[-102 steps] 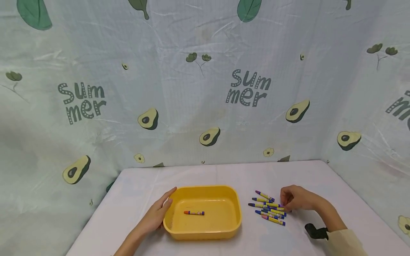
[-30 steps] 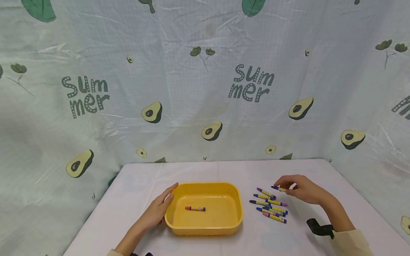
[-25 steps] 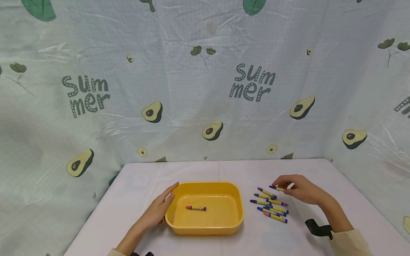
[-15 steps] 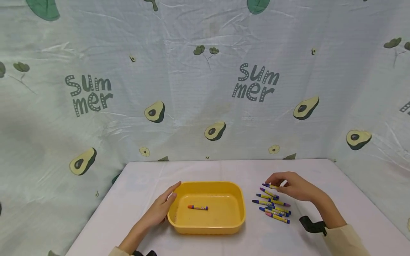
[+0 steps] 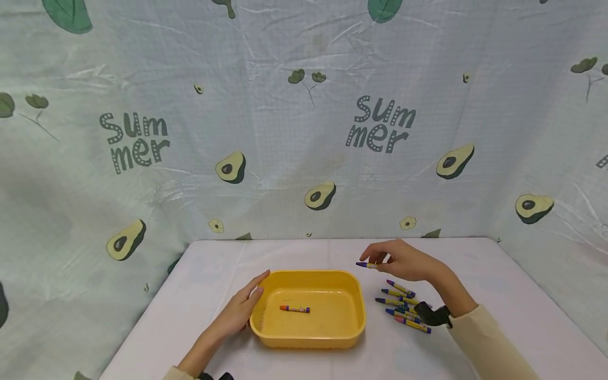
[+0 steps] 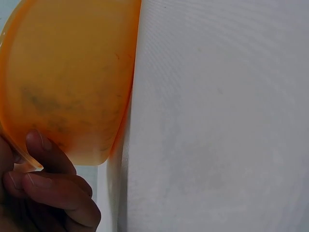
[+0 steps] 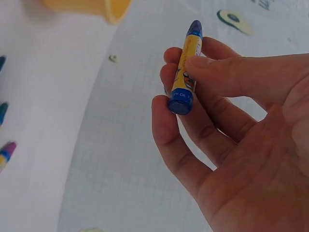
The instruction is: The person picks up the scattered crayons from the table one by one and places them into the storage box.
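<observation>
My right hand (image 5: 399, 260) pinches a blue crayon (image 5: 364, 264), its long axis running sideways, tip leftward. The yellow tray (image 5: 328, 323) lies left and nearer me; my left hand (image 5: 236, 311) grips its left side.

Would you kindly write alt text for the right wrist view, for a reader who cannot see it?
A right hand pinches a yellow-wrapped crayon with a blue tip between thumb and fingers. Tips of three other crayons show at left, part of a yellow tray at the top.
</observation>
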`<state>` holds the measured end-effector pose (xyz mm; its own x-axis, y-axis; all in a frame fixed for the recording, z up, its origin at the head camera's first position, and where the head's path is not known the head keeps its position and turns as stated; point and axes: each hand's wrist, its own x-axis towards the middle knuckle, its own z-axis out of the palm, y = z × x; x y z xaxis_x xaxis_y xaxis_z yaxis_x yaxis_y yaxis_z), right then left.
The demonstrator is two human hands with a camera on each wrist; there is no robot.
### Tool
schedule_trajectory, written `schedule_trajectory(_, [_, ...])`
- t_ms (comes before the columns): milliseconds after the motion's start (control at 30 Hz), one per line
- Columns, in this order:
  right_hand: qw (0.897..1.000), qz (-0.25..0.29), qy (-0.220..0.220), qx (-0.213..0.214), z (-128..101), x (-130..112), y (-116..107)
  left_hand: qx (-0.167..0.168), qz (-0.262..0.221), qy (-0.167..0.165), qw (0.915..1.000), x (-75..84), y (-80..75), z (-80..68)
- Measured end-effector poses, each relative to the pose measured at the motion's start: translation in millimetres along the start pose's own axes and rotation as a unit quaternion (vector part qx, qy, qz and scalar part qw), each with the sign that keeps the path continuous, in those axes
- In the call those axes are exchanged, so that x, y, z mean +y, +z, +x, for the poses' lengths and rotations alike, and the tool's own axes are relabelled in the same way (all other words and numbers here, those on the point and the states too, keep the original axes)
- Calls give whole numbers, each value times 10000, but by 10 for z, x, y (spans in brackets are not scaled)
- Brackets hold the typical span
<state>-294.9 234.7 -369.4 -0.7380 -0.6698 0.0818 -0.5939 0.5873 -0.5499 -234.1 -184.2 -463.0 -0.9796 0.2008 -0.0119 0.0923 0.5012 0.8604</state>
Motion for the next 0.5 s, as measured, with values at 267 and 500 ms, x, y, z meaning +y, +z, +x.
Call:
schedule_trajectory(267, [9992,-122,-315,-209,272,-278,65,-49,-149,3,9999,-31,6,-7])
schedule_trajectory(500, [9968,-131,-541,-567,532,-483,165,-142,-243,39,9996,-37,28,7])
